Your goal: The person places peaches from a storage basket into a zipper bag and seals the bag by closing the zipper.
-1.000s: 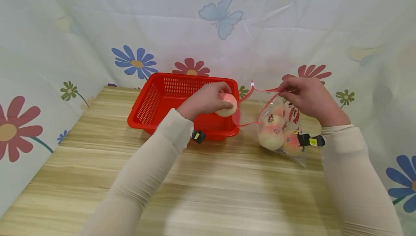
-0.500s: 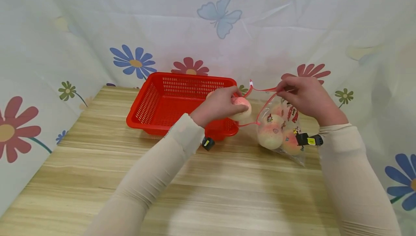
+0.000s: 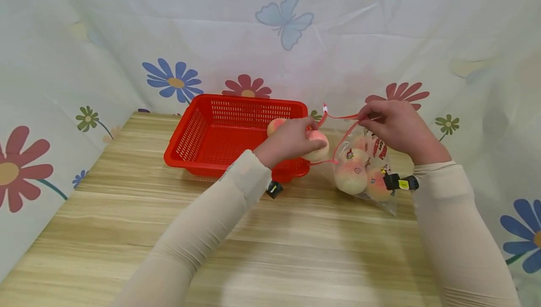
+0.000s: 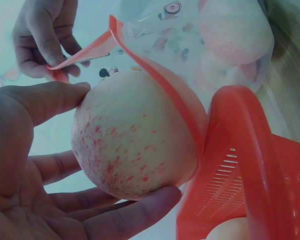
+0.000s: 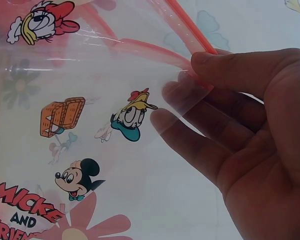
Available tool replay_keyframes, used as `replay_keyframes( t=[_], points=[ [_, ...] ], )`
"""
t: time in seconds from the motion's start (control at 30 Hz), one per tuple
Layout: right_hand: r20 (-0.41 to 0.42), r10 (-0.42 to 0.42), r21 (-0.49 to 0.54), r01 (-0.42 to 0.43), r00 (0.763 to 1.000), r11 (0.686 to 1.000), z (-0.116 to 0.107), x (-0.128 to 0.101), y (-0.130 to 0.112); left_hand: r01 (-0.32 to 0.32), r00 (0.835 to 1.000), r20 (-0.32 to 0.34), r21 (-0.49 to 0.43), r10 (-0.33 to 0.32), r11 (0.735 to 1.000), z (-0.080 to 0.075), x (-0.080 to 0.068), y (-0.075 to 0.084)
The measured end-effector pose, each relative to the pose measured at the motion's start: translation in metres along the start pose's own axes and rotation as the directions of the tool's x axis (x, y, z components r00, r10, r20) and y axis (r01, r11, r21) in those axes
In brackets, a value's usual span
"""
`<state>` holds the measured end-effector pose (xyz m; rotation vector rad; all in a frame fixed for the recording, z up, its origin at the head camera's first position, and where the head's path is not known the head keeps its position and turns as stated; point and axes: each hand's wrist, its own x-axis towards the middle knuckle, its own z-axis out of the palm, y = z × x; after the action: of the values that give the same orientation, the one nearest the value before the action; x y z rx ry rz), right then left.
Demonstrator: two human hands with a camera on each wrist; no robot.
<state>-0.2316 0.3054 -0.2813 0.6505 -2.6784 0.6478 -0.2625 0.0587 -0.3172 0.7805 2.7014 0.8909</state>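
My left hand [image 3: 291,140] grips a pale, pink-speckled peach [image 4: 132,137] at the bag's mouth, over the basket's right rim. In the left wrist view the bag's red zip edge crosses the far side of this peach. Between thumb and fingers, my right hand [image 3: 395,126] pinches the zip edge of a clear zip bag [image 5: 135,175] printed with cartoon figures. The bag's mouth gapes toward the left hand. Several peaches [image 3: 351,178] lie inside the bag on the table. Another peach [image 3: 275,125] sits in the red basket [image 3: 198,166], partly hidden behind the left hand.
The basket stands at the back of the wooden table [image 3: 253,250], its right end close to the bag. Behind them hangs a white curtain [image 3: 236,30] with flowers and a butterfly. A small black camera [image 3: 274,189] is worn on the left wrist.
My left hand has carried its peach rightward from over the basket to the bag's mouth, uncovering another peach in the basket. The right hand keeps its pinch on the bag edge, hardly moving.
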Motion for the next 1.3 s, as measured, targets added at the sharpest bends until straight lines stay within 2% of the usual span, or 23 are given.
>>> replay_keyframes(
  t=[0.27,0.53,0.67,0.9,1.1,1.3],
  points=[
    [0.012,0.007,0.009,-0.007,1.000,1.000,0.000,0.000,0.000,-0.002,0.999,-0.037,0.020,0.003,1.000,0.000,0.001,0.002],
    [0.017,0.003,-0.006,-0.003,1.000,1.000,-0.001,0.000,-0.001,0.064,0.998,-0.010,0.060,-0.064,0.996,-0.003,0.002,-0.003],
    [0.015,0.014,-0.003,-0.014,1.000,1.000,-0.002,-0.001,0.000,0.084,0.996,-0.038,0.073,-0.082,0.994,-0.005,0.004,-0.007],
    [0.015,0.009,-0.020,-0.008,1.000,1.000,-0.002,-0.002,0.000,0.124,0.992,-0.036,0.008,-0.124,0.992,-0.010,0.010,-0.017],
    [0.006,-0.002,-0.021,0.003,1.000,1.000,-0.002,-0.002,0.000,0.144,0.988,-0.052,0.000,-0.144,0.990,-0.017,0.012,-0.022],
    [-0.003,-0.015,-0.018,0.015,1.000,1.000,-0.001,-0.003,0.001,0.184,0.982,-0.020,-0.036,-0.185,0.982,-0.024,0.016,-0.026]
  ],
)
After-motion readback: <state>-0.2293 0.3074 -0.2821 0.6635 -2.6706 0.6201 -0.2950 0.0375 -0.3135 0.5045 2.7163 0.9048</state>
